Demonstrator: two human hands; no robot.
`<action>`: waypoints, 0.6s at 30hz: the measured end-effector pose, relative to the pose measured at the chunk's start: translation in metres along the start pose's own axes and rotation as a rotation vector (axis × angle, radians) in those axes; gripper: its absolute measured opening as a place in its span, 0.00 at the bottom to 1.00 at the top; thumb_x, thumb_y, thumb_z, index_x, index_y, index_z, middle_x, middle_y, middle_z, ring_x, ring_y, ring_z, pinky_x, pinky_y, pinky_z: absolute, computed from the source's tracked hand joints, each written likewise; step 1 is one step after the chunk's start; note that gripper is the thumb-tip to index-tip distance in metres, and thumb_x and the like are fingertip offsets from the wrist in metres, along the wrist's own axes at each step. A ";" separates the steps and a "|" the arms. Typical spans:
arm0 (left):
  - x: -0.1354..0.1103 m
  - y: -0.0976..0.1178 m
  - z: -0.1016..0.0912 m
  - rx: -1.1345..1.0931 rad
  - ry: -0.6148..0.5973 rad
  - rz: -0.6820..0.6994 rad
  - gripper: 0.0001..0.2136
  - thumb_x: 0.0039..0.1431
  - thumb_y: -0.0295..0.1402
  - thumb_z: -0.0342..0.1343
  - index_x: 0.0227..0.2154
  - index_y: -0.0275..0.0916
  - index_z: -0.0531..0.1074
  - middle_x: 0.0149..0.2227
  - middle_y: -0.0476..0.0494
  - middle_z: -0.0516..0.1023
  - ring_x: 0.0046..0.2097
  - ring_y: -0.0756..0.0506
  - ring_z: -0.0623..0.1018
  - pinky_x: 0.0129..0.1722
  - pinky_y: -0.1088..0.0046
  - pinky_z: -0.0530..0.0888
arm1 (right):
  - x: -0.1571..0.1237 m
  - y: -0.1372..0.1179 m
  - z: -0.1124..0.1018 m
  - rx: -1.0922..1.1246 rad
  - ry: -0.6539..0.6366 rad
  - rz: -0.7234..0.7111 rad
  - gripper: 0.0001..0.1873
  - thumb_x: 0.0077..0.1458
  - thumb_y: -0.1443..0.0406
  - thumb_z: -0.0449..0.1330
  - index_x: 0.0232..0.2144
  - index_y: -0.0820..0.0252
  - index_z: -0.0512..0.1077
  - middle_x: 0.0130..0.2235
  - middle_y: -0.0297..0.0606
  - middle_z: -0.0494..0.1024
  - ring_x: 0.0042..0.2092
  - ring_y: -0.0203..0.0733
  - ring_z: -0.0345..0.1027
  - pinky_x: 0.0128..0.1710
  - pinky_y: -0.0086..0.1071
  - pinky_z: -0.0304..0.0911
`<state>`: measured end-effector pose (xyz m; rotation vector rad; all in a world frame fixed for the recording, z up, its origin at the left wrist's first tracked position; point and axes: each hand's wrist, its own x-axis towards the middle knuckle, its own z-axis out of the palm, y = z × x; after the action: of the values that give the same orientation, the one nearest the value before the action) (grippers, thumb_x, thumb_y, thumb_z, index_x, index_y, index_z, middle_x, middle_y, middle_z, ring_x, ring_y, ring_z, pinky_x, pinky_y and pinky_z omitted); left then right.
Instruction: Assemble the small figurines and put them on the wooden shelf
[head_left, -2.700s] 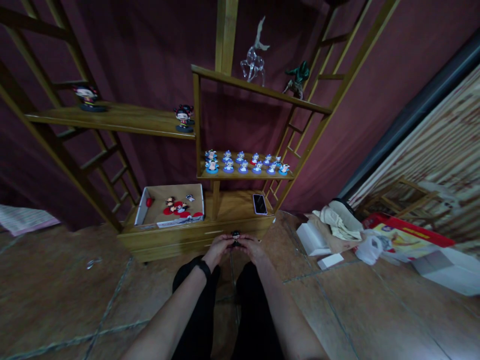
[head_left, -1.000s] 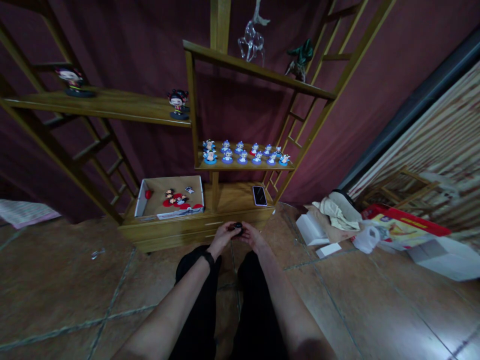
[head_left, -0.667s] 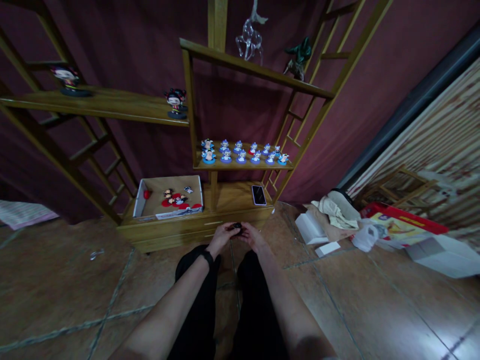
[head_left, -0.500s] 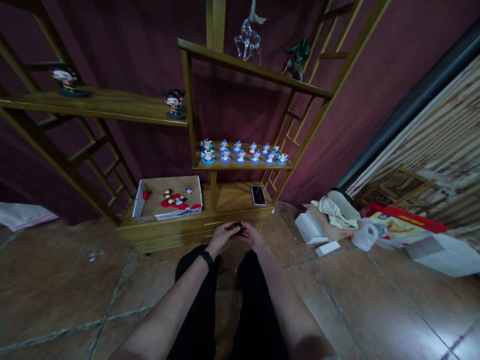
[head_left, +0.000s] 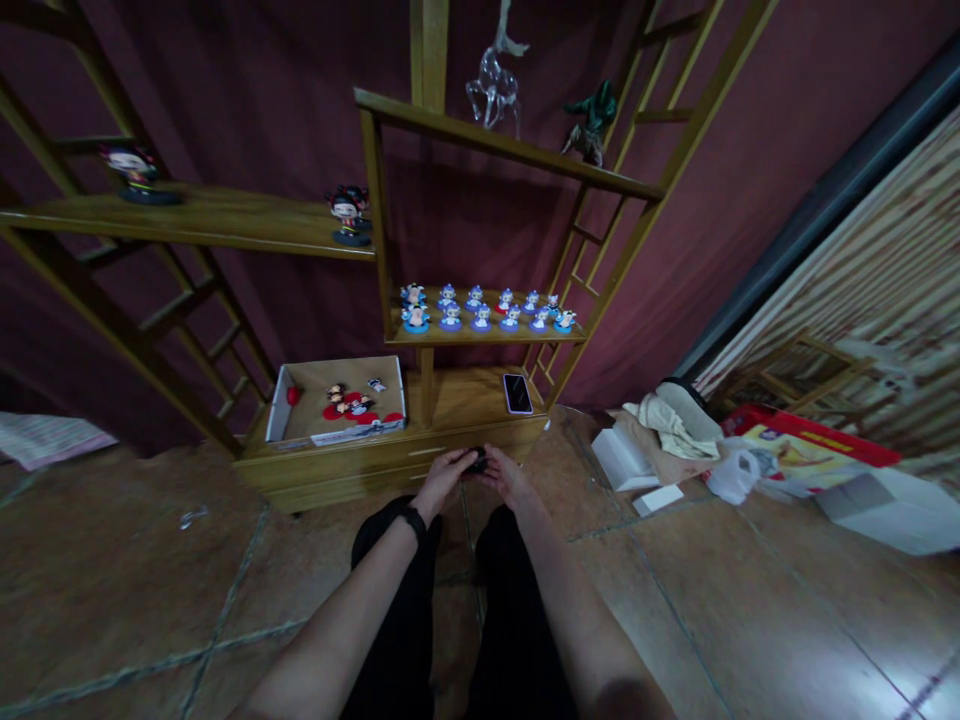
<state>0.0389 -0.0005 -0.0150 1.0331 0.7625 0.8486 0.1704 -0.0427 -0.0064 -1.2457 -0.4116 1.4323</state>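
A small dark object (head_left: 477, 461) sits between my two hands, in front of the wooden cabinet; its kind cannot be made out. My left hand (head_left: 448, 475) has its fingers closed on the object's left side. From the right, my right hand (head_left: 503, 473) pinches the same object. Beyond them, a shallow cardboard box (head_left: 292, 437) on the cabinet holds several small figurine parts (head_left: 351, 404) in red, black and skin tones. To the right of the box lies a phone (head_left: 517, 393) with a dark screen.
Two rows of small figurines (head_left: 481, 318) stand on the middle shelf. Black-haired figurines (head_left: 349, 215) occupy the left shelf. A clear deer figure (head_left: 495, 85) and a dark green figure (head_left: 595, 122) are on the upper shelf. White boxes (head_left: 624, 458) and a plastic bag (head_left: 733, 476) lie on the floor at right.
The view has tilted slightly, so the shelves appear a little lower. Both hands stay together on the dark object, which seems slightly turned.
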 end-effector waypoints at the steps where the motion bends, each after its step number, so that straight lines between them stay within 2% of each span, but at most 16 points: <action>1: 0.000 -0.001 -0.001 -0.010 -0.022 -0.005 0.16 0.42 0.39 0.62 0.35 0.34 0.76 0.37 0.39 0.78 0.37 0.45 0.76 0.39 0.70 0.69 | -0.001 -0.001 0.000 0.001 -0.001 0.001 0.15 0.42 0.55 0.61 0.31 0.59 0.72 0.32 0.38 0.76 0.36 0.39 0.69 0.39 0.35 0.65; 6: 0.001 -0.003 -0.004 -0.058 -0.073 -0.020 0.16 0.39 0.32 0.63 0.35 0.34 0.76 0.37 0.40 0.78 0.38 0.45 0.75 0.39 0.71 0.69 | -0.007 -0.005 0.001 0.013 -0.064 -0.017 0.13 0.43 0.59 0.59 0.32 0.59 0.73 0.34 0.38 0.77 0.36 0.38 0.69 0.38 0.34 0.65; 10: 0.001 -0.003 -0.005 -0.029 -0.028 -0.010 0.14 0.37 0.29 0.62 0.33 0.34 0.76 0.34 0.41 0.78 0.35 0.46 0.75 0.37 0.72 0.69 | -0.010 -0.003 0.001 0.027 -0.089 -0.070 0.10 0.37 0.64 0.62 0.28 0.60 0.72 0.33 0.37 0.77 0.35 0.39 0.70 0.38 0.33 0.65; 13: 0.001 -0.003 -0.005 -0.008 0.016 -0.016 0.13 0.37 0.29 0.62 0.31 0.35 0.76 0.33 0.42 0.78 0.33 0.46 0.75 0.35 0.72 0.69 | -0.010 0.001 0.002 0.011 -0.099 -0.123 0.12 0.32 0.67 0.65 0.26 0.59 0.72 0.31 0.35 0.77 0.36 0.39 0.71 0.39 0.35 0.65; 18: 0.002 -0.004 -0.005 0.014 0.077 -0.036 0.10 0.36 0.31 0.62 0.27 0.35 0.76 0.28 0.43 0.78 0.30 0.47 0.74 0.32 0.73 0.68 | -0.008 0.005 0.002 -0.042 -0.109 -0.117 0.15 0.30 0.67 0.67 0.26 0.60 0.71 0.32 0.35 0.77 0.36 0.39 0.71 0.39 0.36 0.64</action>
<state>0.0362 0.0020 -0.0210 1.0008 0.8507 0.8570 0.1650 -0.0501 -0.0059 -1.1607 -0.5819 1.4011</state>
